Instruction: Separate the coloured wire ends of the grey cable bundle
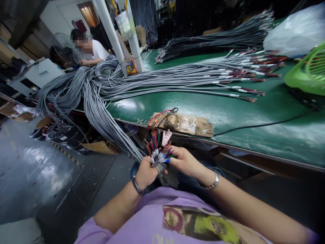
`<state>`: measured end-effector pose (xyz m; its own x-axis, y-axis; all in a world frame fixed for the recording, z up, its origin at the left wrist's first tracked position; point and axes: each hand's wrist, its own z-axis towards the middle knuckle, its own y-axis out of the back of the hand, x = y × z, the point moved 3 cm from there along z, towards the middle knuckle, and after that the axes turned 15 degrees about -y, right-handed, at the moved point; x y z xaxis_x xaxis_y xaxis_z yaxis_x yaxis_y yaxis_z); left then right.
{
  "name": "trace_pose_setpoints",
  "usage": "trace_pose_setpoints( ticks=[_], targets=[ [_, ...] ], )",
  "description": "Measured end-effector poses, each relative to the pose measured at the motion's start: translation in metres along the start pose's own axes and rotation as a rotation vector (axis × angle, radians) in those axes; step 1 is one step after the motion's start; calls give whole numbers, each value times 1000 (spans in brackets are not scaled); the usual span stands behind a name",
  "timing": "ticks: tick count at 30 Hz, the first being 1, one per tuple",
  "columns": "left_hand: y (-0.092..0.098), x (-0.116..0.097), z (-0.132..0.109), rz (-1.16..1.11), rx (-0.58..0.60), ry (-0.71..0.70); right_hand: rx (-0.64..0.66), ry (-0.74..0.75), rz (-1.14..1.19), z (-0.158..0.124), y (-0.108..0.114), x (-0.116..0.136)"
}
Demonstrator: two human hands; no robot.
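My left hand (147,173) is curled shut around the end of a bundle of grey cables (109,122), thumb laid across the top; my right hand (186,162) is half closed at the right side of that same end, thumb by a blue sleeve (167,160) and fingers among the coloured wires (154,140); whether it pinches any of them tight I cannot tell. The bundle's end sits between my two hands, above my lap and just off the table edge, its stripped wires fanning up and away from me; the rest of it runs past my left hand, up to the left, over the edge of the green table (254,139).

Right beyond the wires, along that edge, a wooden board (196,126) stands in the way, with red and black leads at its left end; a pale pink clip-like piece (166,137) is just in front of it; a black cord (259,125) trails off rightward; farther back lie more grey cables (165,78), a darker bundle (208,44), a plastic bag (297,30) and a green slatted thing (308,73); a co-worker (99,51) is at the far left, beyond a white post (109,34).
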<state>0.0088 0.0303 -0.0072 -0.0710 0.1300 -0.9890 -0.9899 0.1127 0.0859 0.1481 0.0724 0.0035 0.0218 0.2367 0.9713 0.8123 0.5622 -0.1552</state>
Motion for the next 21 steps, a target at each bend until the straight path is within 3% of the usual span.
trace_pose_setpoints(
  ticks=[6, 15, 21],
  targets=[
    [5, -2, 0, -163, -277, -50, -74, -118, 191, -3, 6, -12],
    [5, 5, -5, -24, -191, -105, -11, -95, 274, 6, -18, -6],
    [5, 4, -5, -100, -271, -102, -68, -110, 204, 9, -13, -12]
  ],
)
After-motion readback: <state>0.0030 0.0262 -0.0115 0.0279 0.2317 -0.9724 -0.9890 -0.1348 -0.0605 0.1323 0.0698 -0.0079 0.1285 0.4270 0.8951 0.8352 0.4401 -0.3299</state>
